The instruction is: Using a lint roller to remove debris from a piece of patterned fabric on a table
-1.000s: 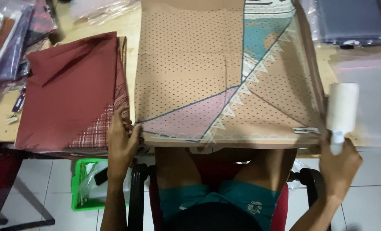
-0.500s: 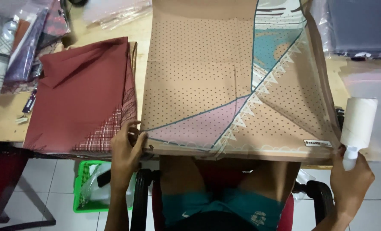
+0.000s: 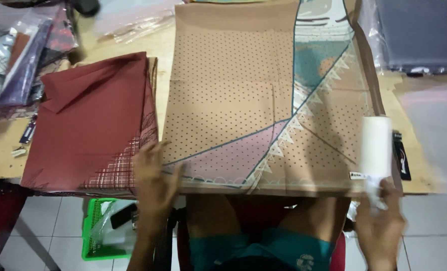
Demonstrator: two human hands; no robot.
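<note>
On wooden table [image 3: 133, 50], tan dotted cloth [image 3: 233, 100] spread flat; left hand [image 3: 153, 180] open on corner, right hand [image 3: 381, 221] gripping white lint roller [image 3: 375, 145], rolling not yet begun.

Only one view, from a camera worn on the head. Looks almost straight down over the near edge of the worktop [image 3: 108, 55], from close above. Near edge of the worktop runs across the lower third. Below it, own lap and tiled floor [image 3: 47, 241]. Left hand [image 3: 153, 183] and right hand [image 3: 381, 221] enter from the bottom. Tan cloth [image 3: 233, 95] fills the middle, red cloth [image 3: 88, 120] on the left. No second view to compare.
</note>
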